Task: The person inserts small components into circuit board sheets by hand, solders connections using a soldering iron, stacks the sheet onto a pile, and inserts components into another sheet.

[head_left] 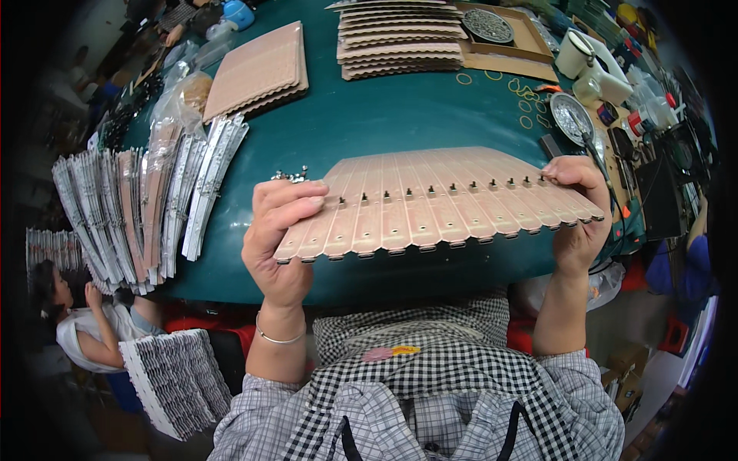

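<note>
Between my two hands I hold a pinkish ribbed metal panel (pixel 430 207) with a scalloped near edge. A row of small dark clips or pins stands across it, and small holes run along the near edge. My left hand (pixel 278 234) grips its left end, fingers on top. At the right end my right hand (pixel 580 211) is closed on it, thumb and fingers around the edge. The panel is tilted above the green table (pixel 338 276). A little heap of small metal parts (pixel 292 175) lies just beyond my left hand.
Stacked similar panels (pixel 400 38) stand at the back, with another pile (pixel 257 69) to their left. Bundled metal strips (pixel 146 207) fan out at the left. A dish of small parts (pixel 570 119) and rubber bands (pixel 526 107) lie at right. Another person (pixel 92 323) sits at left.
</note>
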Motion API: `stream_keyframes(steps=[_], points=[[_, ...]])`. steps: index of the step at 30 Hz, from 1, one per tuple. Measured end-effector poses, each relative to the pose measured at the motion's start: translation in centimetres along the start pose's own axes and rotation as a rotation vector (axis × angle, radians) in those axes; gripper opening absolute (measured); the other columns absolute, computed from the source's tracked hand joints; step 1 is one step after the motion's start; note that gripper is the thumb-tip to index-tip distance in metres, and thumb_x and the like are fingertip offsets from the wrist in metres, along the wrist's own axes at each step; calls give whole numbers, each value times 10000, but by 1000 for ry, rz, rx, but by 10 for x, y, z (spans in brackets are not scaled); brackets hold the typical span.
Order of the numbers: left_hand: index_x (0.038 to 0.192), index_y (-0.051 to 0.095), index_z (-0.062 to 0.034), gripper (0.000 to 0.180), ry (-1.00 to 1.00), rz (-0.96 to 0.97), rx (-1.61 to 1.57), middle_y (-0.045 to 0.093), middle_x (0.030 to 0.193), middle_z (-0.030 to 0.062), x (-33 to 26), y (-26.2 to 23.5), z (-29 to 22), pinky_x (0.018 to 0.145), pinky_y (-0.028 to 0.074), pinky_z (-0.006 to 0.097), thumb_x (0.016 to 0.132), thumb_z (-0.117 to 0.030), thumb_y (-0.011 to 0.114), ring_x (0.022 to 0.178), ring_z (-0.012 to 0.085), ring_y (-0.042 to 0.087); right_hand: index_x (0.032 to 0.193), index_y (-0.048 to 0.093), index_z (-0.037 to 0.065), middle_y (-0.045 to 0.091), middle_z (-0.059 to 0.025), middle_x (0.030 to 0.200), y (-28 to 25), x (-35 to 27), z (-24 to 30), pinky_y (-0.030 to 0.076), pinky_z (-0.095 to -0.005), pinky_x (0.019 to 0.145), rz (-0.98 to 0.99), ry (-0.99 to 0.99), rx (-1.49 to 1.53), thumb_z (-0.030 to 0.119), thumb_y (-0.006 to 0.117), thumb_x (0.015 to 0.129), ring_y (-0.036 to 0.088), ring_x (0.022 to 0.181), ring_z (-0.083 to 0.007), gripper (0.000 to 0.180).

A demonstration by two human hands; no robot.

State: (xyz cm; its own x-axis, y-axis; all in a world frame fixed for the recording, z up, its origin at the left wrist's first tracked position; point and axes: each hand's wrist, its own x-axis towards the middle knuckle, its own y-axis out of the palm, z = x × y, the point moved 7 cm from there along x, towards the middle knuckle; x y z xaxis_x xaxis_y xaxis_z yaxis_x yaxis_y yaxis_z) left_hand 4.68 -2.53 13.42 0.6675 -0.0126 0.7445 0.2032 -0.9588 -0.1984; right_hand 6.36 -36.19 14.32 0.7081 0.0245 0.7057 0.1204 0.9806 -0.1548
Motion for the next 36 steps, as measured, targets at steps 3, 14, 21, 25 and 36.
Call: stream_keyframes(steps=[3, 14, 21, 25, 36], points=[[1046, 683, -27, 285, -27, -11, -48, 725, 1029, 118, 1, 0, -1, 857, 454, 350, 846, -224, 730, 941, 234, 572, 1004, 600, -39, 594, -141, 996, -1, 0, 2, 463, -315, 836, -9, -15, -4, 408, 674, 913, 582, 940, -217, 462], [948, 680, -40, 214, -32, 14, -62, 726, 945, 109, 5, 1, 0, 788, 442, 332, 877, -240, 712, 861, 215, 653, 963, 606, -46, 597, -146, 964, -1, 1, 4, 458, -334, 849, -22, -31, -38, 313, 684, 900, 577, 929, -230, 373], [950, 680, -53, 227, -34, 88, -37, 728, 954, 102, 6, 2, -1, 831, 429, 344, 874, -265, 709, 877, 214, 649, 978, 612, -51, 596, -141, 949, -6, -1, 5, 443, -327, 831, -2, -31, -89, 321, 693, 891, 564, 911, -232, 390], [1052, 667, -69, 356, -72, 78, -178, 721, 1065, 114, 10, 12, 10, 980, 370, 401, 824, -333, 736, 1015, 224, 601, 985, 615, -48, 593, -141, 968, -10, -2, 11, 448, -323, 822, -11, -5, -109, 419, 691, 884, 566, 914, -224, 484], [994, 690, -38, 347, -56, 211, -209, 732, 932, 112, 9, 12, 14, 785, 394, 361, 793, -314, 751, 827, 226, 503, 1078, 603, -24, 619, -100, 1022, -5, -6, 0, 478, -285, 846, -58, 45, 57, 112, 724, 845, 602, 933, -178, 295]])
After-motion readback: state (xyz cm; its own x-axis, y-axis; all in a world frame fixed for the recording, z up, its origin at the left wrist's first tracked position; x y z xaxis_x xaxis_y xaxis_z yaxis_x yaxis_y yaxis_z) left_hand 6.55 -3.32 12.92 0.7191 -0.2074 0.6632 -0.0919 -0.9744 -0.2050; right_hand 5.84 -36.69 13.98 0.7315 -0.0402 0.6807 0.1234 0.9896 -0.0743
